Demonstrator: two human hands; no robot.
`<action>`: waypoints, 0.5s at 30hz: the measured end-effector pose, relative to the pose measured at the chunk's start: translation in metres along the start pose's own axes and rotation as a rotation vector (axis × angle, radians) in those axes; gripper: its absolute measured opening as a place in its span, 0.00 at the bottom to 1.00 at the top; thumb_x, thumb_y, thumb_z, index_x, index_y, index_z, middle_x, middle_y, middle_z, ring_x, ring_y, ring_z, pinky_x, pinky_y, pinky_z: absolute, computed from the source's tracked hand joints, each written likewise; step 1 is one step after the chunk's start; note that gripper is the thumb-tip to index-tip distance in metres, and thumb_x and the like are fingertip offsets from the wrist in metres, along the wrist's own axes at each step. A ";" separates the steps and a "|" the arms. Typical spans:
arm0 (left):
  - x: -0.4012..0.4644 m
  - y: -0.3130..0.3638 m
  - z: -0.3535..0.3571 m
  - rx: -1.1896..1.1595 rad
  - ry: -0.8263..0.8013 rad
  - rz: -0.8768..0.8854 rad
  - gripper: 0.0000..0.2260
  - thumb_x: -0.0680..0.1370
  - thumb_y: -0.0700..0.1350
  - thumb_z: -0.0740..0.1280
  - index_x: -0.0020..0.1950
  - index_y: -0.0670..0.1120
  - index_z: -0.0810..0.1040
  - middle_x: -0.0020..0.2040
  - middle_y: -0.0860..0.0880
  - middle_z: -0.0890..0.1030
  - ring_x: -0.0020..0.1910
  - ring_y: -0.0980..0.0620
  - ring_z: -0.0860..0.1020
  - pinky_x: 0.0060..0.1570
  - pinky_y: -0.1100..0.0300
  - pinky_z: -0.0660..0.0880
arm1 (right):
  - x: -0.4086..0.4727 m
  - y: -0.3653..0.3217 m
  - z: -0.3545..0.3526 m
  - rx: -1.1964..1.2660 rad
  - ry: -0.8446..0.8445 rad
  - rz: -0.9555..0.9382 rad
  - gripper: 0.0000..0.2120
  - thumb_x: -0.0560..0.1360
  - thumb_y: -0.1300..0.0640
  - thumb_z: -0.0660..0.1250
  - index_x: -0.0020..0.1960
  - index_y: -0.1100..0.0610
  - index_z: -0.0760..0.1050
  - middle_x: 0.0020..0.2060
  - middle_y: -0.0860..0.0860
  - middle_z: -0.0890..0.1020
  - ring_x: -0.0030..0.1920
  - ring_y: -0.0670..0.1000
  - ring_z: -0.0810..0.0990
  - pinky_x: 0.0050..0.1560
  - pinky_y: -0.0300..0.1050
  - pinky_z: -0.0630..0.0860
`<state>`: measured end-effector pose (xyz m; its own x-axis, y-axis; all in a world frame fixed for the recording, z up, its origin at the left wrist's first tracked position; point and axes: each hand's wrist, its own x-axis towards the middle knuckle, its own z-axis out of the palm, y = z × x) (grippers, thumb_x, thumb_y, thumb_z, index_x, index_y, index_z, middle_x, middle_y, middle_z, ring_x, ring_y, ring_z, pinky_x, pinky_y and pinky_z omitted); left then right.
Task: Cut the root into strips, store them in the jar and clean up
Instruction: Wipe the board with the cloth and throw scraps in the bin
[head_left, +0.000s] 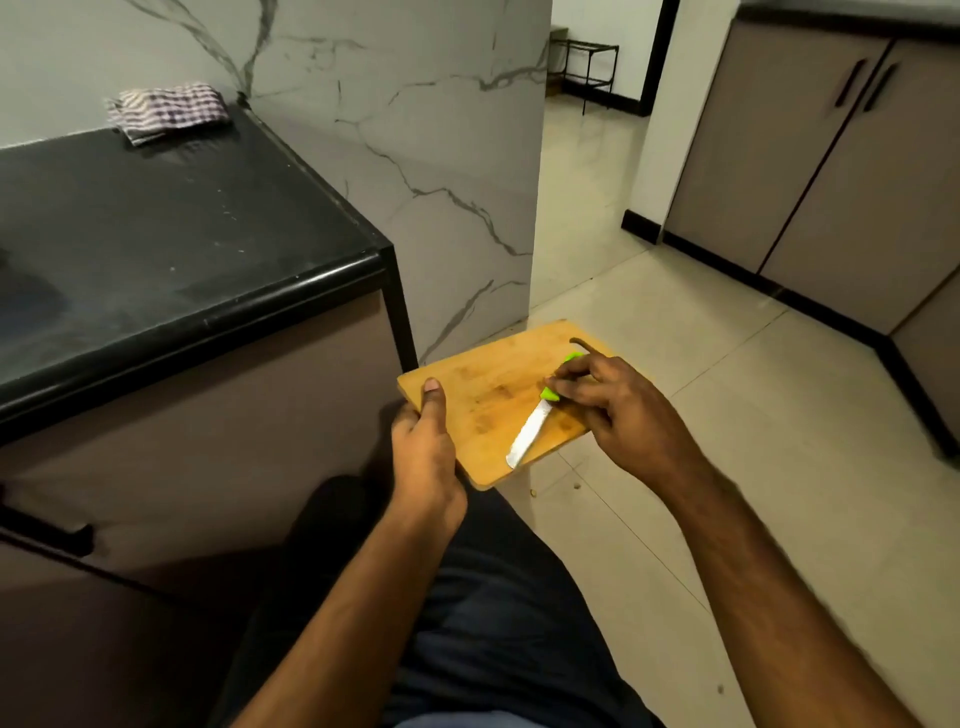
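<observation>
One folded checked cloth (167, 111) far back on the black counter (156, 249). One wooden cutting board (483, 400) off the counter's edge above open floor, gripped at its left edge by left hand (423, 441). One green-handled knife (535, 415) flat on it, handle pinched by right hand (618, 410).

One rectangular wooden cutting board (488, 400), one green-handled steel knife (530, 428) lying on it, one folded checked cloth (169, 111) at the black counter's (182, 234) far edge, two bare hands, left (423, 447) and right (618, 410), two dark cabinet handles (865, 83)
</observation>
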<state>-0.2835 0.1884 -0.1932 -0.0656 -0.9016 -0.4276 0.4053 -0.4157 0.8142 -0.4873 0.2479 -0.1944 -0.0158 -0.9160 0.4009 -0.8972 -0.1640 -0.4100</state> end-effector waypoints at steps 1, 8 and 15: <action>-0.005 0.003 -0.003 -0.008 0.005 -0.008 0.18 0.82 0.54 0.65 0.68 0.48 0.72 0.57 0.45 0.83 0.52 0.44 0.84 0.52 0.39 0.81 | -0.004 -0.008 -0.003 -0.013 -0.017 0.009 0.21 0.77 0.63 0.65 0.66 0.46 0.75 0.61 0.48 0.74 0.61 0.48 0.71 0.55 0.46 0.77; -0.043 0.025 -0.028 -0.019 -0.058 0.054 0.18 0.81 0.56 0.64 0.68 0.49 0.74 0.58 0.46 0.83 0.53 0.45 0.84 0.49 0.38 0.82 | -0.025 -0.051 -0.026 -0.258 -0.149 0.053 0.27 0.78 0.36 0.47 0.76 0.43 0.57 0.68 0.48 0.61 0.67 0.50 0.61 0.64 0.52 0.67; -0.067 0.062 -0.057 -0.120 -0.061 0.129 0.21 0.79 0.59 0.68 0.67 0.49 0.76 0.58 0.44 0.84 0.54 0.39 0.84 0.50 0.31 0.79 | -0.012 -0.104 -0.040 -0.247 -0.134 -0.083 0.38 0.73 0.27 0.37 0.78 0.44 0.46 0.77 0.45 0.45 0.76 0.49 0.45 0.70 0.49 0.45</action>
<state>-0.2024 0.2299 -0.1361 -0.0594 -0.9535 -0.2954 0.5198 -0.2822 0.8063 -0.4113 0.2905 -0.1239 0.1059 -0.9460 0.3064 -0.9736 -0.1613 -0.1614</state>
